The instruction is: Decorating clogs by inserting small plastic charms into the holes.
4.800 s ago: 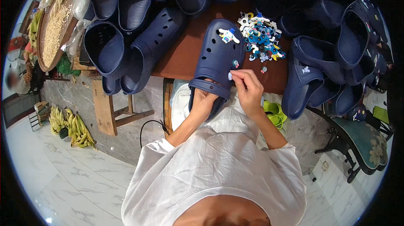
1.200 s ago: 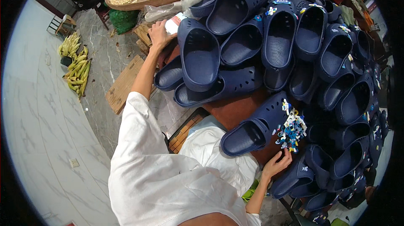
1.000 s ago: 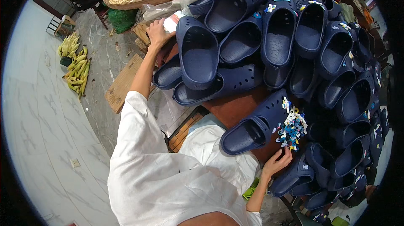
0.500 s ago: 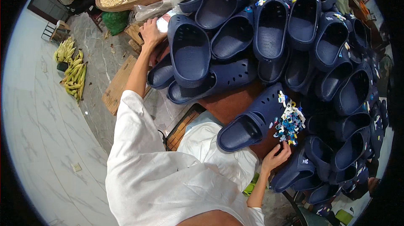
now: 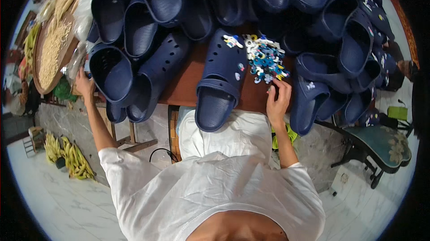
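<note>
Soft, even indoor light; the white shirt [image 5: 215,187] is the brightest thing and glare-free, while the dark clogs [image 5: 148,34] above it lose detail in shadow. Around the shirt, the fisheye rim darkens to black, bends straight lines and blurs slightly.

navy clogs [image 5: 218,79]: too many to count | charm pile [image 5: 264,57]: 1 | banana bunches [image 5: 71,158]: 2 | chair [image 5: 380,140]: 1

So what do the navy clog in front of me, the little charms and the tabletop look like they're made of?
Navy clog: apparently moulded foam or soft plastic, matte, one seamless piece with punched holes. Charms: probably rubbery plastic, small bright multicoloured shapes, too small to be sure. Tabletop: looks like wood, reddish-brown with a smooth, slightly glossy face.
</note>
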Motion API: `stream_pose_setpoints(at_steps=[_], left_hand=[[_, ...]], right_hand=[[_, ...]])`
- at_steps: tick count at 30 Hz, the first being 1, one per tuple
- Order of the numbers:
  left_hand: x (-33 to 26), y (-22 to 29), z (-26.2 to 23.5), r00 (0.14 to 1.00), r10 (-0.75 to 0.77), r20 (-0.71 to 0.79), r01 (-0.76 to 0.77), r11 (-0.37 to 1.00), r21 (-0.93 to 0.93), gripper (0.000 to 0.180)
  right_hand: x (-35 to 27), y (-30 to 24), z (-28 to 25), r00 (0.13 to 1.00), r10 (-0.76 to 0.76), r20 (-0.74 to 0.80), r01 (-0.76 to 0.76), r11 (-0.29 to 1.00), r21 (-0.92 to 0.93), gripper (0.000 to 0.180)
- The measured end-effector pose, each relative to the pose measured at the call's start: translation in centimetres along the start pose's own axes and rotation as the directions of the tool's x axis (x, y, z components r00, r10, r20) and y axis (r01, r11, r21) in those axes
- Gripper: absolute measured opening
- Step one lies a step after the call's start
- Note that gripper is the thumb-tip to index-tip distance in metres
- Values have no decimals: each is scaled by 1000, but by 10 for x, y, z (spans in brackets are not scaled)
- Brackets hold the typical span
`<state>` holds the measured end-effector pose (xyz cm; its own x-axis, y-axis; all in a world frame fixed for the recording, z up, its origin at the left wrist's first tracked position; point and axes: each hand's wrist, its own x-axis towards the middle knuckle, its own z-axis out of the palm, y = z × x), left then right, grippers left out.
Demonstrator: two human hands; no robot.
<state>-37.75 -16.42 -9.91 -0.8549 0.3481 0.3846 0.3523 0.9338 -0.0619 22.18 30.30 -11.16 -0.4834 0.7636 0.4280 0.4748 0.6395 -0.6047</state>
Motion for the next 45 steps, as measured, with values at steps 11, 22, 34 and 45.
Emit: stream_pose_setpoints(at_steps=[11, 22, 34, 45], left_hand=[[-102, 174, -217, 991, -68, -114, -53, 585, -809, 31], [-244, 381, -214, 449, 752, 482, 657, 88, -749, 46], [-219, 447, -190, 485, 531, 695, 710, -703, 42, 72], [-217, 457, -194, 471, 575, 669, 594, -767, 242, 47]], right_hand=[[54, -9, 7, 991, -107, 77, 116, 986, -120, 26], [66, -6, 2, 983, -107, 148, 124, 987, -105, 23], [75, -36, -1, 963, -144, 227, 125, 987, 96, 14], [81, -66, 9, 886, -43, 462, -169, 897, 408, 17]])
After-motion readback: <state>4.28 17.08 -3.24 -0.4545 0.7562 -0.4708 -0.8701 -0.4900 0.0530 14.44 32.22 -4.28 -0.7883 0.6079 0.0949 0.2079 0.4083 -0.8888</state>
